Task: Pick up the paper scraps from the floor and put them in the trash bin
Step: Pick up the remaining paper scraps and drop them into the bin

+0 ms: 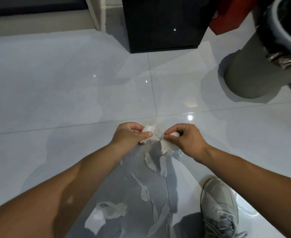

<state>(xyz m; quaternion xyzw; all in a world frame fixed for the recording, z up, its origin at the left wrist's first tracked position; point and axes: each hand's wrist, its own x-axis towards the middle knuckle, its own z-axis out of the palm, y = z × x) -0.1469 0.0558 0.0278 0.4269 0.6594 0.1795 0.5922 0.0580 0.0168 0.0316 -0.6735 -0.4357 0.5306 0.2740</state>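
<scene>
While aloft, paper scrap (154, 138) between left fingers (149, 134) and right fingers (172, 130)

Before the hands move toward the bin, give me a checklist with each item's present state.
1. Left hand grips the held paper: ok.
2. Right hand pinches the held paper: ok.
3. Floor scraps all gathered: not ok, several lie below the hands, near the shoe.
4. Trash bin upright, ahead to the right: ok.
5. Tile between hands and bin free of obstacles: ok.
6. Room left inside the bin: cannot tell, its inside is dark and blurred.
</scene>
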